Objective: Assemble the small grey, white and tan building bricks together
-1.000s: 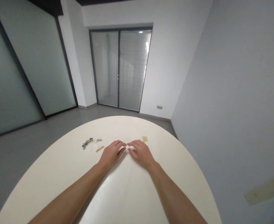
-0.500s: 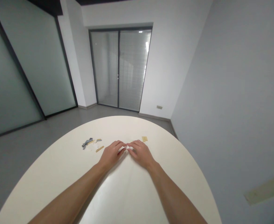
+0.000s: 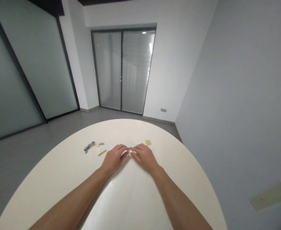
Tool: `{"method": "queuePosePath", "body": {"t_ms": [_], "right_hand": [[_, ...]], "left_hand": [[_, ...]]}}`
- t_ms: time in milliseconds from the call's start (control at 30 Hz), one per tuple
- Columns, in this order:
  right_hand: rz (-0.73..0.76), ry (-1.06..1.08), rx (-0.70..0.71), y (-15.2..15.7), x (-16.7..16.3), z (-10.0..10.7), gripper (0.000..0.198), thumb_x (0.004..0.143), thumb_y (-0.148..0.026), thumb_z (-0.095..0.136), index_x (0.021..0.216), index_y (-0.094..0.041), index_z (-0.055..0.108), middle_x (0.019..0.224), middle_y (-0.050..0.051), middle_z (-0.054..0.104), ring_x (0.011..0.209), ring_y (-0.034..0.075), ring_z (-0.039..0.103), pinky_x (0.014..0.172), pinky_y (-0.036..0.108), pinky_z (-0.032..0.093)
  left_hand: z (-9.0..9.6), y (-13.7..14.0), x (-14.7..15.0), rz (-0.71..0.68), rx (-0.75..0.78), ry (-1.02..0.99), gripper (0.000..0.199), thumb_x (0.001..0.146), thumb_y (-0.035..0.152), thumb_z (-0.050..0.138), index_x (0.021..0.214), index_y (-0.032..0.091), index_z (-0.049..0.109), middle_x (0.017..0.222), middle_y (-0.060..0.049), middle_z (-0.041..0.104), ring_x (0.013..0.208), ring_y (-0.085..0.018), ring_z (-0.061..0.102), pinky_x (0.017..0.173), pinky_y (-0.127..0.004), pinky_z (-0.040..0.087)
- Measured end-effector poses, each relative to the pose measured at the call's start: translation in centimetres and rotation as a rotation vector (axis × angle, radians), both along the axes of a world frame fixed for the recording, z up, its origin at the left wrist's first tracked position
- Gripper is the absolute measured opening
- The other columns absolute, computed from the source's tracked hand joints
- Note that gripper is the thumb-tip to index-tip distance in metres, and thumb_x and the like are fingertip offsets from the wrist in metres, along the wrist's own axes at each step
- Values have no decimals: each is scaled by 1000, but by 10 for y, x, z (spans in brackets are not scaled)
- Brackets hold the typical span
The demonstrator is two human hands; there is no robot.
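Observation:
My left hand [image 3: 116, 157] and my right hand [image 3: 144, 156] meet fingertip to fingertip over the middle of the white round table [image 3: 130, 198]. Both hands are pinched closed. Between their fingertips a small white bit shows, too small and too covered to name. To the left of my left hand lies a tan strip [image 3: 102, 153]. Beyond it is a small heap of grey pieces [image 3: 90, 146], with white scraps beside it. Past my right hand rests a flat yellowish piece [image 3: 148, 142].
The table's curved far edge [image 3: 122, 119] lies past my hands. A plain wall [image 3: 238, 105] runs along the right, with a strip of tape [image 3: 271, 196] on it. Glass doors [image 3: 121, 73] stand at the back, and frosted panels [image 3: 35, 64] are on the left.
Hardly anything differs. My hands stay in the same place with fingertips together, and the pieces on the table have not moved.

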State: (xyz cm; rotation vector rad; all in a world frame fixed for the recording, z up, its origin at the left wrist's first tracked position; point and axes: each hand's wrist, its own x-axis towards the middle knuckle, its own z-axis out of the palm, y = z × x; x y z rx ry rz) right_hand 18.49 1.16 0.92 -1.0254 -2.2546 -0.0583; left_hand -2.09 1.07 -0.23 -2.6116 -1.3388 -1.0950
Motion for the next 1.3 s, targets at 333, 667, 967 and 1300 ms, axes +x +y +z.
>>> {"method": "queuePosePath", "body": {"t_ms": [333,667,967,1300], "right_hand": [[-1,-6,8,1,0,0,24,99,-30,56,118,-22,69,104,7,72,100,20,62,89,34,51],[18,19,15,-1,-1,1,24,101,-25,51,117,-22,68,104,8,72,100,20,63,90,36,51],[12,26,-7,-1,-2,3,19,100,-23,53,110,-21,68,102,6,72,98,20,63,89,35,50],[-8,63,-13,-1,-3,1,13,99,-23,54,103,-20,67,99,6,73,98,21,64,88,35,50]], "left_hand": [[3,-2,1,24,15,6,15,95,26,54,103,26,66,106,-3,69,99,-18,64,81,-28,54],[6,-4,2,42,25,-10,22,99,32,47,101,24,67,100,-4,71,95,-19,66,79,-30,54],[4,-3,2,48,-3,-1,20,99,30,48,101,24,67,101,-4,71,96,-19,66,81,-32,54],[6,-3,1,50,-14,15,20,98,27,48,100,23,68,96,-3,73,90,-19,66,78,-31,54]]}}
